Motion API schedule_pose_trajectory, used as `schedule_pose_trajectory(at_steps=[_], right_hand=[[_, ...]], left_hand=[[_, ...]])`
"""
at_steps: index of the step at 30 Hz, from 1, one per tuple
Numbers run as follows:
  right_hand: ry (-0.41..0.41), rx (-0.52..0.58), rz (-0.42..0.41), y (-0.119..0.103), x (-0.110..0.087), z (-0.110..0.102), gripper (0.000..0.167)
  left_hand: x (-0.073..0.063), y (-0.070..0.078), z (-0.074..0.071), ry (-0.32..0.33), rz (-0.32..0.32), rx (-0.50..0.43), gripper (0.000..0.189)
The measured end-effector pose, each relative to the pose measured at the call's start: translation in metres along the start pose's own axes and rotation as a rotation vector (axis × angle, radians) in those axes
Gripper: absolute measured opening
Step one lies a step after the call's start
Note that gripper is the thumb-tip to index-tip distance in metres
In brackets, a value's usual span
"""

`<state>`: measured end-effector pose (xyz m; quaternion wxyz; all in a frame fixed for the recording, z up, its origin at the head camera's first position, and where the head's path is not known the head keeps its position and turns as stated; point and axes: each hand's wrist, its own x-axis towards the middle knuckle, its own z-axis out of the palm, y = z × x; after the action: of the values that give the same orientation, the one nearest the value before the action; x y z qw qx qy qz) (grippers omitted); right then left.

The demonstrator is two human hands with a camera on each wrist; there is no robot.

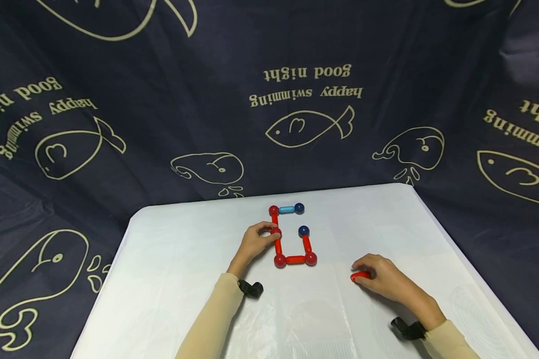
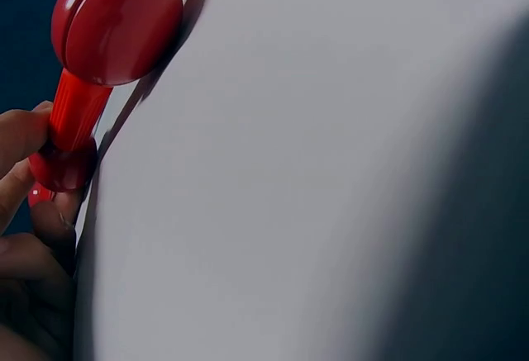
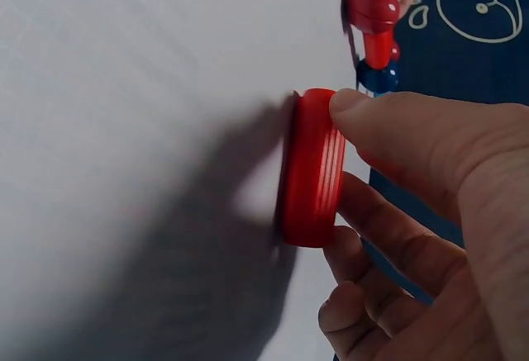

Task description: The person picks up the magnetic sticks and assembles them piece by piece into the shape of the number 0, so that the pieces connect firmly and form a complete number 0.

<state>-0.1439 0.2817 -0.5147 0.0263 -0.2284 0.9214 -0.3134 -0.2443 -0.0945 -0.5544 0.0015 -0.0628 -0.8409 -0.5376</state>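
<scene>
A figure of magnetic rods and balls lies flat on the white table. My left hand [image 1: 253, 243] pinches the red ball [image 1: 276, 233] midway along its left side. Red rods [image 1: 277, 247] run from that ball to a top red ball [image 1: 273, 210] and a lower red ball [image 1: 280, 260]. A light blue rod [image 1: 287, 210] joins the top ball to a dark blue ball [image 1: 299, 208]. Along the bottom, a red rod [image 1: 295, 260] leads to another red ball [image 1: 311, 258]. My right hand [image 1: 383, 277] holds a loose red rod [image 3: 312, 171] between thumb and fingers, close to the tabletop.
From the lower right ball, a red rod [image 1: 307, 244] rises to a second dark blue ball [image 1: 303, 231], apart from the upper one. White covering [image 1: 179, 249] lies over the table. A dark cloth [image 1: 224, 89] with fish and whale drawings hangs behind it.
</scene>
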Motion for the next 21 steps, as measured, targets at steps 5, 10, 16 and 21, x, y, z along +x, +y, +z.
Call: schedule_pose_trajectory(at_steps=[5, 10, 16, 21], right_hand=[[-0.018, -0.008, -0.022, 0.003, 0.002, 0.003, 0.021], [-0.043, -0.013, -0.086, 0.005, 0.001, 0.001, 0.020], [-0.085, -0.056, -0.154, 0.006, 0.008, -0.003, 0.018], [-0.150, -0.049, -0.163, 0.002, 0.022, -0.005, 0.015]], left_hand=[[-0.001, 0.000, 0.001, 0.010, 0.001, 0.004, 0.025], [-0.001, 0.002, 0.002, 0.002, -0.002, -0.011, 0.025], [-0.001, 0.003, 0.002, 0.006, -0.007, -0.016, 0.024], [-0.001, 0.001, 0.002, 0.009, -0.013, -0.013, 0.023]])
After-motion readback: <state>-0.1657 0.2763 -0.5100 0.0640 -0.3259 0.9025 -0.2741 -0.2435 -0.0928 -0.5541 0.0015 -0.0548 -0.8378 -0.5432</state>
